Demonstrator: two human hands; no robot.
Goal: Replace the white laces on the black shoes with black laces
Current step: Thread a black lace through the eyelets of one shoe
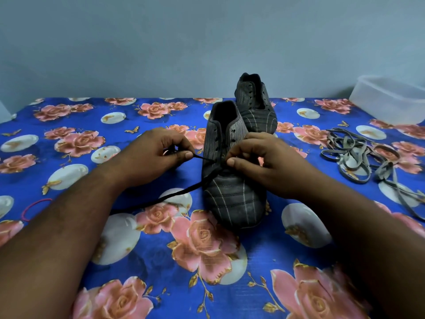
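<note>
Head view: black lace just started on the near shoe (pixel 230 180), old white laces already out.

Both shoes show bare eyelets; the white laces (pixel 358 157) lie heaped well to the right of the near shoe, so removal looks done and nearly all threading remains. The far shoe (pixel 254 104) stands just behind it, unlaced. The left hand (pixel 149 155) pinches the black lace (pixel 161 200) left of the near shoe's lowest eyelets; the right hand (pixel 259 162) pinches at those eyelets, though what it holds I cannot tell.
</note>
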